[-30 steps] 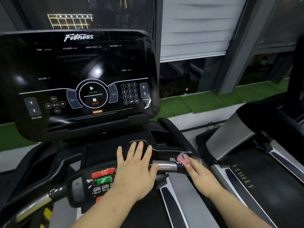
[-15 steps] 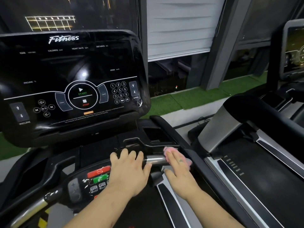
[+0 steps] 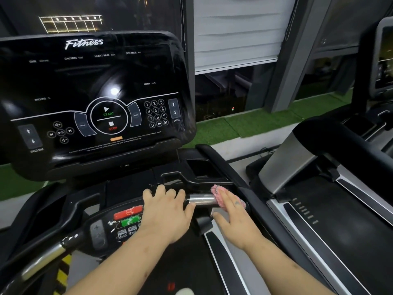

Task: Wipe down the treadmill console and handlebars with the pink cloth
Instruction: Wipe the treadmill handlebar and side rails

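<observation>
The console (image 3: 95, 92) has a glossy black face, smooth enough to mirror a bright light, set in shiny black plastic. The handlebar (image 3: 202, 199) shows a sleeve of polished silvery metal between black plastic parts. The pink cloth (image 3: 217, 191) looks nubbly and loosely woven. The neighbouring treadmill's cover (image 3: 291, 158) is brushed silver with a matt black top, and the green turf strip (image 3: 244, 124) looks rough and fibrous.

Night shows black through the tall window glass (image 3: 223, 92), half covered by a white rippled roller blind (image 3: 238, 33). A slanted grey metal window post (image 3: 282, 67) stands to its right. Below runs a strip of green artificial turf (image 3: 255, 122). A neighbouring treadmill with a silver motor cover (image 3: 293, 158) sits alongside. A grid of yellow lights (image 3: 70, 23) glows upper left.
</observation>
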{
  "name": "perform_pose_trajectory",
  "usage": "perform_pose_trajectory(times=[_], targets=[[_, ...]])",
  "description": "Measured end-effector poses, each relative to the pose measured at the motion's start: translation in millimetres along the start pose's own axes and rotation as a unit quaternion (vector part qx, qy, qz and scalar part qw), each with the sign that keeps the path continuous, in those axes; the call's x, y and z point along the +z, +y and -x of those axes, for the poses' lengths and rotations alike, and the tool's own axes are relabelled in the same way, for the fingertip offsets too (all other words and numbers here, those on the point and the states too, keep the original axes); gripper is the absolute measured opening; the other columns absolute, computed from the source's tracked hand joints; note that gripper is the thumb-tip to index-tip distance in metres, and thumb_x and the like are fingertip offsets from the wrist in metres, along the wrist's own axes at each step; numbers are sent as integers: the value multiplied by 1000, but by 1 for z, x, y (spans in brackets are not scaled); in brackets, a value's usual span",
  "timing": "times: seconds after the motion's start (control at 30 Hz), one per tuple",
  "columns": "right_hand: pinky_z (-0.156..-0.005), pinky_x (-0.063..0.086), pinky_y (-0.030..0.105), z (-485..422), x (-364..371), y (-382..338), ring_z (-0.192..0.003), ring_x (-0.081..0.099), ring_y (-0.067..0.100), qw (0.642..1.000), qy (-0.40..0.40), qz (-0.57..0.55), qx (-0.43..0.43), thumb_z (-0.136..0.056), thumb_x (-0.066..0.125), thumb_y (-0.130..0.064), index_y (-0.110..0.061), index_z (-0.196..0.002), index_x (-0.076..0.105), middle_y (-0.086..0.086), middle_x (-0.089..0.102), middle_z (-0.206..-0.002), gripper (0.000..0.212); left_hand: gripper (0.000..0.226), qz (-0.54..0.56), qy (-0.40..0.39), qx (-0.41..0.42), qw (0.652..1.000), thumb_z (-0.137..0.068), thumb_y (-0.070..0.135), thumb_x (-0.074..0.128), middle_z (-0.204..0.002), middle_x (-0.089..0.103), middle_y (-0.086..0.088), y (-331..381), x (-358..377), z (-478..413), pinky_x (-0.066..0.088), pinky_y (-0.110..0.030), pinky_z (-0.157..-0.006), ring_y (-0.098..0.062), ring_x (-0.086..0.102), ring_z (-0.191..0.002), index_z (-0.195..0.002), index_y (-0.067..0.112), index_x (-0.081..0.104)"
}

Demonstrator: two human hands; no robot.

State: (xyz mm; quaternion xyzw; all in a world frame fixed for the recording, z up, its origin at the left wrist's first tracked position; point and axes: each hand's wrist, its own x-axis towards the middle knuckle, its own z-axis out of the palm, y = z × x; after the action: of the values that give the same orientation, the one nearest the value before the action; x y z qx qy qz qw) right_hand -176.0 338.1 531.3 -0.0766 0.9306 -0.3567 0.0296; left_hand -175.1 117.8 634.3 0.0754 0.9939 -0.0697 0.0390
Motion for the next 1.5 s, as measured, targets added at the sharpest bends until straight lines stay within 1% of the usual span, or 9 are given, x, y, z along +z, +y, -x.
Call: perform_pose_trajectory(times=[0.13, 0.2, 0.33, 0.6, 0.87, 1.0, 1.13, 1.3, 1.5], targets=[[-127, 23, 44, 7, -2, 18, -155, 16, 3, 994, 40, -65, 76, -90, 41, -70, -52, -160, 12, -24, 17, -167, 78, 62, 3, 3, 3, 1000, -103, 62, 15, -134, 60, 7, -1, 1, 0, 28, -54, -108, -24, 42, -129, -146, 31, 47], [-128, 22, 45, 8, -1, 18, -156, 13, 5, 992, 40, -73, 97, -86, 38, -77, -49, -161, 10, -22, 14, -169, 85, 62, 4, 3, 2, 1000, -103, 62, 15, -135, 60, 8, -1, 1, -1, 29, -54, -108, -23, 43, -129, -147, 31, 47], [-129, 14, 49, 6, 10, -1, -156, -8, 2, 994, 34, -70, 72, -93, 39, -69, -45, -163, 7, -21, 5, -170, 81, 63, 3, 3, -7, 1000, -102, 63, 15, -134, 61, 8, 1, 2, -2, 28, -53, -106, -23, 43, -129, -145, 32, 49], [-130, 2, 41, 2, 28, -71, -157, -10, 3, 996, -15, 5, -93, -99, 33, -59, -33, -166, 9, -13, 7, -173, 76, 60, 26, 10, -6, 1000, -102, 59, 10, -117, 65, 11, 2, -1, -2, 29, -49, -102, -19, 45, -119, -133, 36, 55], [-130, 9, 43, -3, 2, -14, -157, -1, 4, 999, -12, -32, 32, -99, 44, -58, -40, -164, 9, -18, 11, -170, 76, 61, 21, -6, -21, 1000, -104, 61, 13, -134, 62, 9, 4, -6, -1, 28, -50, -109, -20, 44, -131, -142, 34, 53], [-124, 28, 49, -7, -3, 7, -153, 25, 14, 989, 9, -93, 116, -88, 52, -68, -51, -158, 18, -14, 25, -165, 80, 60, 34, -4, -11, 999, -105, 59, 13, -134, 61, 10, 0, -6, 0, 27, -49, -108, -19, 43, -129, -142, 33, 53], [-122, 31, 50, -12, -1, 10, -148, 31, 17, 983, 21, -96, 153, -78, 53, -72, -40, -155, 31, -10, 37, -156, 86, 61, 35, -5, -4, 999, -105, 58, 12, -133, 61, 8, 0, -7, 1, 27, -50, -108, -20, 43, -128, -142, 31, 53], [-123, 25, 52, -13, 12, -17, -152, 20, 17, 993, 22, -51, 108, -76, 50, -68, -40, -158, 27, -11, 35, -157, 90, 67, 32, -7, -6, 999, -102, 63, 10, -129, 63, 8, 1, -5, -1, 27, -52, -109, -21, 43, -127, -136, 30, 57], [-125, 19, 43, -23, 33, -81, -148, 28, 13, 997, -15, 42, -66, -89, 42, -61, -36, -157, 30, -12, 42, -154, 74, 72, 53, 11, -4, 999, -97, 67, 4, -108, 66, 12, -1, -5, -2, 29, -47, -102, -16, 47, -111, -113, 33, 65]])
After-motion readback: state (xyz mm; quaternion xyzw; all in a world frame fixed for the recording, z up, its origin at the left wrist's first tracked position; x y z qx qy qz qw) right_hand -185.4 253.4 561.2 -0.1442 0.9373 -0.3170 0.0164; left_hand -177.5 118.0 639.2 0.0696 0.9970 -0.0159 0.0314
